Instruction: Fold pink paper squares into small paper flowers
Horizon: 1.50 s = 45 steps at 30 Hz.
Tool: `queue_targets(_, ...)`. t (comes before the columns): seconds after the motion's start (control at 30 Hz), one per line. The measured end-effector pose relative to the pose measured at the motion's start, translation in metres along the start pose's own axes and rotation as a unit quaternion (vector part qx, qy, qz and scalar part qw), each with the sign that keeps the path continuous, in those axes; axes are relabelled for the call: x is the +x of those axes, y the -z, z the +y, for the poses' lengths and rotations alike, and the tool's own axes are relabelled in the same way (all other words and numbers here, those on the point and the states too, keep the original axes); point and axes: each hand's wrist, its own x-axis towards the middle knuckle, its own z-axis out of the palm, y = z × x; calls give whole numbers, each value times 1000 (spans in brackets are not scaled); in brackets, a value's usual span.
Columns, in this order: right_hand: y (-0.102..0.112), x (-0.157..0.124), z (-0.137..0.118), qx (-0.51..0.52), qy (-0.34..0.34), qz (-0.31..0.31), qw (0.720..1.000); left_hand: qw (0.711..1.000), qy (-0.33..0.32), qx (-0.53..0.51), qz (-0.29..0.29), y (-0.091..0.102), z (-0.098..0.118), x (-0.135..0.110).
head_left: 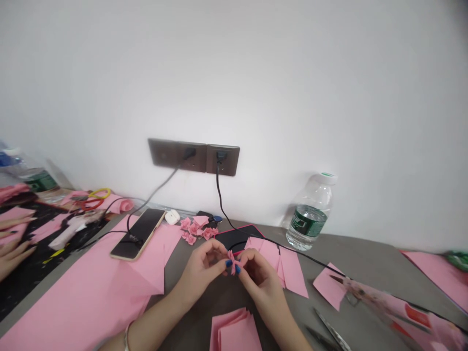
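The left hand [201, 275] and right hand [259, 278] pinch a small folded pink paper piece [231, 262] between them above the gray table [365, 246], with stacked pink paper squares [234, 332] just below and little pink paper roses [193, 230] beyond.

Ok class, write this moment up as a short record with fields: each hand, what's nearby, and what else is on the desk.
left hand: pinching a small folded pink paper piece
right hand: pinching the same piece
nearby: stack of folded pink paper squares; small pink paper roses
rest: clear plastic water bottle; long metal scissors; co-worker's hand
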Motion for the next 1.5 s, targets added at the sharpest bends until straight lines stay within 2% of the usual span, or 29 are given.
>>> queue_targets(0.1,0,0,1,9,-2,17,1000,1000,-7,-2,-8,0,0,0)
queue_targets(0.3,2,1,2,-10,-9,-6,1000,999,-26,13,-26,1,-2,-1)
queue_targets(0.7,3,0,3,-22,2,-13,1000,999,-23,40,-19,2,-1,0)
queue_targets(1.03,3,3,-3,-11,44,12,999,999,-38,13,-22,1,-2,0)
queue_targets(1.2,4,3,-5,16,10,10,1000,999,-29,13,-32,0,-2,-1)
queue_targets(1.37,4,2,-2,-24,-6,44,999,999,-20,-20,-43,2,-5,-3)
queue_targets(1.5,3,3,-7,-30,-6,46,998,999,-13,16,-43,4,-8,-3)
